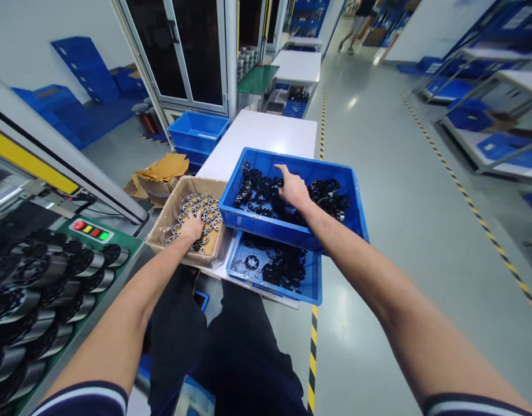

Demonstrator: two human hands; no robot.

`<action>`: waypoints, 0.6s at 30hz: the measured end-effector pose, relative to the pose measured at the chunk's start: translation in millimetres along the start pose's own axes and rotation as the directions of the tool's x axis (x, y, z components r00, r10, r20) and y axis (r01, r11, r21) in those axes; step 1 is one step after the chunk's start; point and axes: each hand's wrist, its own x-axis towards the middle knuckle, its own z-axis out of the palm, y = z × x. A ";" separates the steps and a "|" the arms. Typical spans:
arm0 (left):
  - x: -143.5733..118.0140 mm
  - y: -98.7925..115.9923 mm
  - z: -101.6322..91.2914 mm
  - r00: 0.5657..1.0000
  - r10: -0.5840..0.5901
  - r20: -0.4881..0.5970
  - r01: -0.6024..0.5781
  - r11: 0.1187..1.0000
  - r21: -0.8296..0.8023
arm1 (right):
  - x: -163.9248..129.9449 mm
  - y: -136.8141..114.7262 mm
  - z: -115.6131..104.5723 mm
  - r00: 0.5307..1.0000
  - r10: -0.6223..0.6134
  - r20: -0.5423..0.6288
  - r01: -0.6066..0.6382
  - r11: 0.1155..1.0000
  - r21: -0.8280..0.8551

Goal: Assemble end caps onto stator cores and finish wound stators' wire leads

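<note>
My left hand reaches into a plastic-lined cardboard box, its fingers apart over the silvery metal rings laid out on brown card. To the right, my right hand is inside a blue plastic bin and touches the black slotted ring-shaped parts. Its index finger points outward to the left; the other fingertips are partly hidden among the parts. A lower blue bin, partly beneath the first one, holds more black parts.
A white table carries the bins and box. Behind the box lie brown cardboard sheets and stacked blue bins. At left, rows of metal cylinders with black ends stand near a button panel. Yellow-black tape marks the floor.
</note>
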 end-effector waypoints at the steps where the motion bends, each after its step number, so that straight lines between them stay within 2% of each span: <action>1: -3.2 2.8 -7.9 1.000 -0.007 0.004 0.007 0.996 -0.093 | 0.9 -0.1 -0.6 1.000 -0.009 -0.012 0.009 1.000 0.008; 3: -10.8 5.2 -25.2 0.999 -0.018 0.026 0.025 0.955 -0.297 | 2.9 0.2 0.6 0.999 -0.031 -0.030 0.032 0.999 0.028; 5: -22.4 2.4 -42.4 0.998 -0.017 0.062 0.046 0.862 -0.504 | 4.3 1.2 4.6 0.998 -0.049 -0.034 0.051 0.997 0.051; 9: -68.8 -11.5 -69.3 0.991 0.058 0.117 0.065 0.561 -0.825 | 4.2 2.3 10.8 0.998 -0.063 -0.015 0.064 0.993 0.101; 11: -103.9 -19.2 -77.0 0.986 0.117 0.117 0.062 0.395 -0.917 | 4.2 0.8 5.7 0.997 -0.076 -0.029 0.079 0.988 0.136; 14: -162.7 -34.1 -80.3 0.979 0.170 0.108 0.076 0.186 -0.980 | 1.3 -6.9 -13.0 0.986 -0.107 -0.125 0.131 0.969 0.209; 16: -201.0 -47.1 -77.4 0.978 0.170 0.123 0.107 0.100 -0.989 | -11.1 -19.6 -24.2 0.968 -0.111 -0.227 0.172 0.948 0.267; 18: -235.7 -60.3 -71.7 0.980 0.137 0.143 0.138 0.044 -0.989 | -42.0 -41.7 -25.9 0.932 -0.104 -0.348 0.232 0.908 0.349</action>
